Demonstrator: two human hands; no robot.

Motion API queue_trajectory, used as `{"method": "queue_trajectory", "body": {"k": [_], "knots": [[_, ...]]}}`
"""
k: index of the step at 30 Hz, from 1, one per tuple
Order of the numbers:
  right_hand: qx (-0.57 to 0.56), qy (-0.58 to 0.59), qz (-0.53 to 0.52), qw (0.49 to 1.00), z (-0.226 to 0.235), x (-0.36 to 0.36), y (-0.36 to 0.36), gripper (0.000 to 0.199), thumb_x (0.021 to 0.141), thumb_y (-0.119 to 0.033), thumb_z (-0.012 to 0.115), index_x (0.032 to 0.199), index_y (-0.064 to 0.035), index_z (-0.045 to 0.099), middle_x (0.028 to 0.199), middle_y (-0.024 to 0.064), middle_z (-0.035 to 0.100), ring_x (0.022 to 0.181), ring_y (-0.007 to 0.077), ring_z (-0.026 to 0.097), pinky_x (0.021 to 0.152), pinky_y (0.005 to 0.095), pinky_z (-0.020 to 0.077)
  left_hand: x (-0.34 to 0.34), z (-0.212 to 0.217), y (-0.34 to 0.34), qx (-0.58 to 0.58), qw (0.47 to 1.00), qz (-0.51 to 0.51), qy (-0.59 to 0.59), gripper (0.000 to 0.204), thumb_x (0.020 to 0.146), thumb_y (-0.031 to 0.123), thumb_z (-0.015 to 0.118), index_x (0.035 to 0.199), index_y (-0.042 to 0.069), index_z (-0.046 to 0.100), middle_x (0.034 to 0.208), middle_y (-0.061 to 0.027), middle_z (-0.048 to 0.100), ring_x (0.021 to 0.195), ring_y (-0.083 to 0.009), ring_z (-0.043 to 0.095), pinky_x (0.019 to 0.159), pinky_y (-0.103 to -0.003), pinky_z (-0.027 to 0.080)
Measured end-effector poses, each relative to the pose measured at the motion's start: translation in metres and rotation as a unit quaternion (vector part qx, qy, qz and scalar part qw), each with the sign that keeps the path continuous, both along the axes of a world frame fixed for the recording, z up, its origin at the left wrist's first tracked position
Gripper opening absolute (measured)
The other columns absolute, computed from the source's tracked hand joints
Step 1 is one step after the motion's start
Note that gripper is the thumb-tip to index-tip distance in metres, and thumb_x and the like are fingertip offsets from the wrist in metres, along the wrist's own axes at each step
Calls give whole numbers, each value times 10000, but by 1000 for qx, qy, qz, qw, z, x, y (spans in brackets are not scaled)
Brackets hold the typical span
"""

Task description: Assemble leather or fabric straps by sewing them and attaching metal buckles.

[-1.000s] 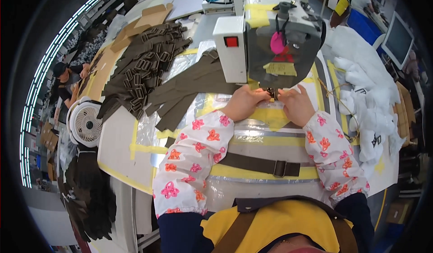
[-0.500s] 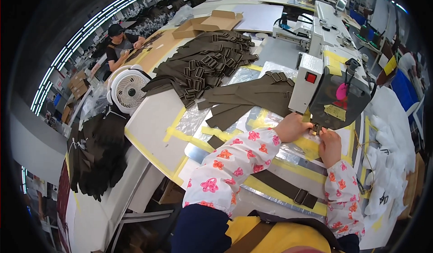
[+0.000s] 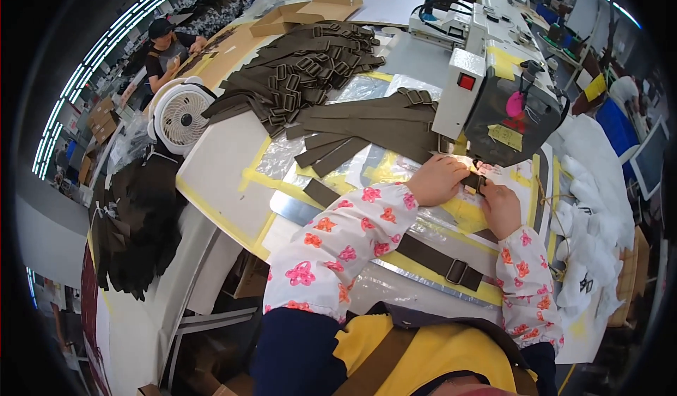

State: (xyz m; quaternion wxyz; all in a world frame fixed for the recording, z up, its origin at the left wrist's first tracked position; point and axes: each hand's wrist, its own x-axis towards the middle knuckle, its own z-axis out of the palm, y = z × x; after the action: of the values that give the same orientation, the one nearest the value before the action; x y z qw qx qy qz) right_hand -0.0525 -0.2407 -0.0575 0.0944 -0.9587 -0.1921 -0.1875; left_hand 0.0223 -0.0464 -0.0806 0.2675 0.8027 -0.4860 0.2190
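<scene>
Below the head of a white industrial sewing machine (image 3: 509,117), my two hands hold a small dark webbing piece (image 3: 474,181) with what looks like a buckle at its right end. My left hand (image 3: 438,180) is closed, its fingertips pressing the piece's left side. From the right, my right hand (image 3: 502,210) pinches the other end between thumb and fingers. Light falls on the work spot just behind the piece. Nearer to me, a long dark olive strap with a slide buckle (image 3: 457,272) lies flat across the table, partly behind my left forearm.
Loose flat straps (image 3: 381,131) lie left of the machine, with a big heap of buckled straps (image 3: 310,68) beyond. A white fan (image 3: 185,117) and a hanging dark bundle (image 3: 141,227) are at left. White cloth (image 3: 589,212) lies right. A co-worker (image 3: 166,54) sits far left.
Both hands have come out from close under the machine head toward me, bringing the webbing piece into plainer sight. The whole view has shifted slightly.
</scene>
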Motion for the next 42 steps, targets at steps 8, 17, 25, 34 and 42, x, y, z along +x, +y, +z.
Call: {"method": "queue_trajectory", "body": {"k": [8, 17, 25, 34, 42], "knots": [[46, -28, -61, 997, -6, 4, -4, 147, 664, -55, 561, 806, -30, 533, 687, 145, 578, 621, 298, 580, 542, 409, 469, 2, 22, 7, 151, 976, 140, -66, 134, 727, 133, 534, 852, 87, 551, 902, -53, 578, 892, -208, 531, 790, -355, 379], [177, -77, 97, 976, -1, -1, 13, 133, 688, -45, 607, 817, -27, 581, 720, 126, 596, 622, 280, 579, 557, 357, 477, 34, 64, 84, 191, 967, 98, -139, 230, 730, 107, 526, 959, 114, 544, 654, -27, 505, 573, -200, 571, 475, -317, 451], [-63, 196, 163, 965, 74, -83, 39, 460, 624, -388, 711, 898, -54, 551, 743, 113, 575, 720, 277, 581, 597, 377, 455, 83, 33, 151, 260, 939, 225, -30, 363, 789, 116, 492, 1152, 134, 485, 911, -128, 540, 856, -291, 562, 718, -377, 451], [43, 255, 174, 950, 48, -83, 38, 265, 676, -187, 614, 870, -55, 491, 747, 106, 546, 680, 304, 572, 570, 417, 455, -102, 58, 59, 133, 962, -165, 172, 506, 726, 295, 672, 1119, 25, 502, 1009, -135, 530, 963, -285, 505, 839, -378, 397], [120, 96, 157, 976, 57, -58, 46, 324, 659, -140, 641, 932, -40, 498, 886, 134, 542, 764, 317, 566, 644, 387, 462, -62, 68, 33, 106, 953, -88, 269, 253, 810, 279, 580, 965, 83, 622, 748, -145, 612, 661, -326, 579, 575, -366, 454]]}}
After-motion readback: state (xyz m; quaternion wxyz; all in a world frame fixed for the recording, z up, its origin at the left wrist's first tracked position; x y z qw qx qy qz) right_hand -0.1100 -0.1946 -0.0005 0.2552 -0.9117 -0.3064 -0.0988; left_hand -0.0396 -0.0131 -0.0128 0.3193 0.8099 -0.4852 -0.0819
